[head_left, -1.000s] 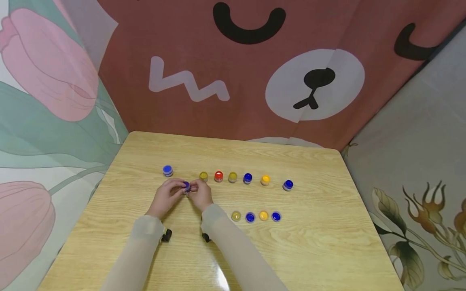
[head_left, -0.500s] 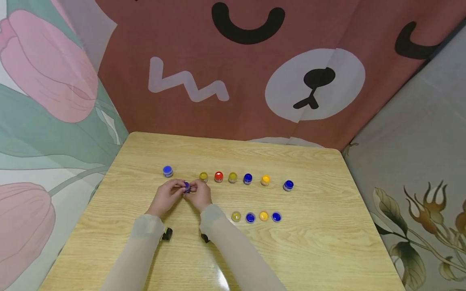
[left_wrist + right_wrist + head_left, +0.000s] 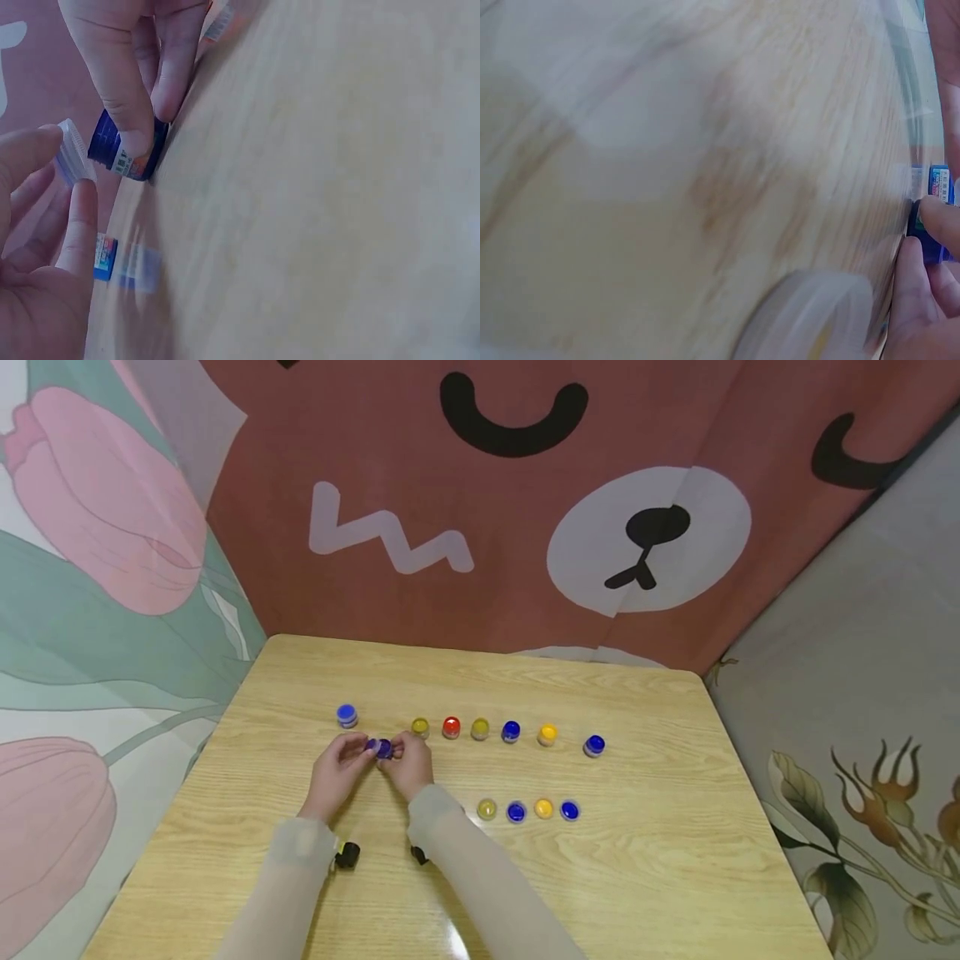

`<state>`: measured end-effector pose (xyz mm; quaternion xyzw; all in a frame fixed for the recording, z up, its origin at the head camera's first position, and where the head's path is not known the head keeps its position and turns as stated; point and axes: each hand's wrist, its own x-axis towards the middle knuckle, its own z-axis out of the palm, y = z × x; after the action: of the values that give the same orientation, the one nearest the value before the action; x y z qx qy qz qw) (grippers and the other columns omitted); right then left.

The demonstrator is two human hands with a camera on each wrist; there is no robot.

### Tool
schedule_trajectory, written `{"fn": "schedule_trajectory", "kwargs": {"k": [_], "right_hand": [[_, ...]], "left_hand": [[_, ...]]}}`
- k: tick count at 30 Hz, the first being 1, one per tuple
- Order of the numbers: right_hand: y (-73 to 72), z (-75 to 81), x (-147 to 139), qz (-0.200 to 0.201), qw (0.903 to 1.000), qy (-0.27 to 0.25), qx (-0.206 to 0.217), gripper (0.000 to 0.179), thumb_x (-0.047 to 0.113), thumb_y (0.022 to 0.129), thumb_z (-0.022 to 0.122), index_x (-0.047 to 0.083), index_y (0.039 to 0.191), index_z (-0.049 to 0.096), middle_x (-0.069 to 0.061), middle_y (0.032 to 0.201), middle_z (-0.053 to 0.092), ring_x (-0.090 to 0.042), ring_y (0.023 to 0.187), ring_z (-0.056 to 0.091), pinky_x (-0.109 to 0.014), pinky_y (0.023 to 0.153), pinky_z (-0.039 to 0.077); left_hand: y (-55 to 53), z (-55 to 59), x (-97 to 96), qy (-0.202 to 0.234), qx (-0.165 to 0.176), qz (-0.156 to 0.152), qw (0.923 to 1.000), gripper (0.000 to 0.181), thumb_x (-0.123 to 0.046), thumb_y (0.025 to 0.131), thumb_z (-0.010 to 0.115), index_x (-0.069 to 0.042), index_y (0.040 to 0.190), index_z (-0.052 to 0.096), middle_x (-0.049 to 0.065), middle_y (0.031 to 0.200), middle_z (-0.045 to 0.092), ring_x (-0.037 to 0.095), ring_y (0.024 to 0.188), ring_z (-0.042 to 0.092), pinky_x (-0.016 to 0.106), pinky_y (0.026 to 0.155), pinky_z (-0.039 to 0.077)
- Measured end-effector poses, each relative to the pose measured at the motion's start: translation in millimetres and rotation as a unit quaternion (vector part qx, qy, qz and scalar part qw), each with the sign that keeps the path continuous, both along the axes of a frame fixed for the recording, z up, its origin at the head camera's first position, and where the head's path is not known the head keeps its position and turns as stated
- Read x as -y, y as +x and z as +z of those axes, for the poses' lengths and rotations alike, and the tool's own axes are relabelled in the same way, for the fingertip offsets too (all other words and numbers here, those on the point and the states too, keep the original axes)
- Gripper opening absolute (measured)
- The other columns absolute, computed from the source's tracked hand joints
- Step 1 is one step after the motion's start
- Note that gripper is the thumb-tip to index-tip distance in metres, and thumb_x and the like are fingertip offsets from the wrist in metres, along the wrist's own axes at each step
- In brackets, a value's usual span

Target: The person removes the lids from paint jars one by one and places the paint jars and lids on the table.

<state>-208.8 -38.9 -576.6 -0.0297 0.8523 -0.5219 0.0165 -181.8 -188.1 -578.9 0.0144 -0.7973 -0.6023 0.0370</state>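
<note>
In the head view my left hand (image 3: 333,778) pinches a clear round lid (image 3: 76,155) between thumb and fingertips. Just beside it, my right hand (image 3: 411,770) grips a small blue paint jar (image 3: 107,141). The left wrist view shows the jar's threaded mouth bare and facing the lid, with a narrow gap between the two. The jar is low at the tabletop and looks tilted in that view. A lidded blue jar (image 3: 347,716) stands behind my left hand.
Past my right hand runs a row of jars, including an olive jar (image 3: 480,729), a red jar (image 3: 451,727) and a yellow jar (image 3: 547,734). Several lids lie nearer on the wooden table (image 3: 645,860), among them a yellow lid (image 3: 543,809); some sit close to my right sleeve.
The lid has come off the blue jar and shifted left with my left hand. My right hand stays nearly in place with the jar.
</note>
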Motion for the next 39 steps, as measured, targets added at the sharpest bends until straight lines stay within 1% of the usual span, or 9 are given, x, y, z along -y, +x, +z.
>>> {"fn": "schedule_trajectory", "kwargs": {"k": [3, 7, 10, 15, 23, 26, 31, 35, 39], "right_hand": [[-0.6, 0.7, 1, -0.011, 0.9999, 0.009, -0.008, 0.026, -0.001, 0.08, 0.084, -0.001, 0.101, 0.068, -0.006, 0.09, 0.067, -0.018, 0.084, 0.064, -0.024, 0.076, 0.055], [-3.1, 1.4, 2, -0.023, 0.9992, 0.026, -0.018, 0.022, 0.0, 0.082, 0.083, 0.0, 0.097, 0.068, -0.005, 0.086, 0.065, -0.013, 0.079, 0.061, -0.024, 0.072, 0.055], [-5.0, 0.8, 4, -0.032, 0.9986, 0.039, -0.014, 0.021, 0.0, 0.083, 0.082, 0.0, 0.098, 0.067, -0.004, 0.086, 0.063, -0.013, 0.079, 0.061, -0.026, 0.071, 0.055], [-7.3, 0.3, 7, -0.053, 0.9974, 0.047, -0.014, 0.02, 0.001, 0.083, 0.081, -0.001, 0.095, 0.066, -0.004, 0.083, 0.062, -0.014, 0.077, 0.061, -0.027, 0.068, 0.055], [-9.5, 4.8, 9, -0.072, 0.9939, 0.079, -0.029, 0.013, 0.002, 0.084, 0.079, 0.001, 0.084, 0.066, -0.003, 0.074, 0.06, -0.015, 0.069, 0.056, -0.027, 0.063, 0.052], [-9.9, 6.9, 8, -0.075, 0.991, 0.104, -0.039, 0.012, 0.003, 0.088, 0.076, 0.001, 0.081, 0.066, -0.004, 0.073, 0.062, -0.019, 0.068, 0.06, -0.03, 0.062, 0.053], [-12.2, 9.3, 10, -0.078, 0.9873, 0.133, -0.04, 0.021, 0.009, 0.093, 0.073, 0.004, 0.074, 0.064, -0.005, 0.069, 0.062, -0.023, 0.066, 0.063, -0.033, 0.059, 0.053], [-14.3, 10.8, 13, -0.087, 0.9843, 0.151, -0.028, 0.026, 0.011, 0.094, 0.072, 0.005, 0.071, 0.062, -0.007, 0.066, 0.062, -0.026, 0.063, 0.064, -0.036, 0.057, 0.053], [-15.6, 11.0, 17, -0.1, 0.9814, 0.163, -0.014, 0.023, 0.012, 0.096, 0.07, 0.003, 0.074, 0.066, -0.01, 0.069, 0.066, -0.03, 0.066, 0.068, -0.038, 0.059, 0.057]], "left_hand": [[4.0, -1.6, 1.8, -0.012, 0.018, 0.006, 0.9998, 0.044, -0.015, 0.097, 0.071, 0.001, 0.136, 0.06, 0.021, 0.129, 0.061, 0.026, 0.114, 0.061, 0.008, 0.09, 0.048], [8.8, -3.2, 3.4, -0.03, 0.035, 0.009, 0.9989, 0.041, -0.017, 0.097, 0.071, -0.003, 0.135, 0.063, 0.018, 0.128, 0.06, 0.021, 0.11, 0.061, 0.009, 0.09, 0.047], [12.3, -4.3, 3.9, -0.017, 0.044, 0.006, 0.9989, 0.04, -0.018, 0.098, 0.07, -0.002, 0.134, 0.064, 0.018, 0.13, 0.062, 0.02, 0.11, 0.062, 0.01, 0.09, 0.048], [16.7, -6.0, 3.4, 0.001, 0.059, 0.002, 0.9982, 0.04, -0.016, 0.098, 0.069, -0.001, 0.133, 0.06, 0.019, 0.132, 0.062, 0.029, 0.118, 0.062, 0.012, 0.092, 0.049], [24.1, -8.7, 0.6, 0.021, 0.067, -0.013, 0.9975, 0.035, -0.004, 0.091, 0.073, 0.003, 0.121, 0.058, 0.021, 0.12, 0.064, 0.031, 0.114, 0.063, 0.018, 0.089, 0.054], [27.3, -7.9, -2.0, 0.019, 0.059, -0.03, 0.9976, 0.037, 0.0, 0.089, 0.072, 0.006, 0.122, 0.056, 0.023, 0.119, 0.063, 0.034, 0.114, 0.063, 0.023, 0.093, 0.056], [33.7, -5.4, -6.0, -0.003, 0.035, -0.064, 0.9973, 0.042, 0.006, 0.087, 0.071, 0.01, 0.125, 0.056, 0.026, 0.121, 0.061, 0.038, 0.116, 0.061, 0.034, 0.099, 0.055], [38.3, -5.8, -8.7, -0.026, 0.018, -0.085, 0.9958, 0.042, 0.012, 0.083, 0.071, 0.011, 0.122, 0.057, 0.025, 0.12, 0.059, 0.038, 0.113, 0.062, 0.034, 0.099, 0.055], [41.6, -6.4, -9.1, -0.06, 0.002, -0.1, 0.9932, 0.042, 0.014, 0.081, 0.073, 0.009, 0.12, 0.058, 0.021, 0.118, 0.06, 0.036, 0.111, 0.063, 0.035, 0.1, 0.054]]}}
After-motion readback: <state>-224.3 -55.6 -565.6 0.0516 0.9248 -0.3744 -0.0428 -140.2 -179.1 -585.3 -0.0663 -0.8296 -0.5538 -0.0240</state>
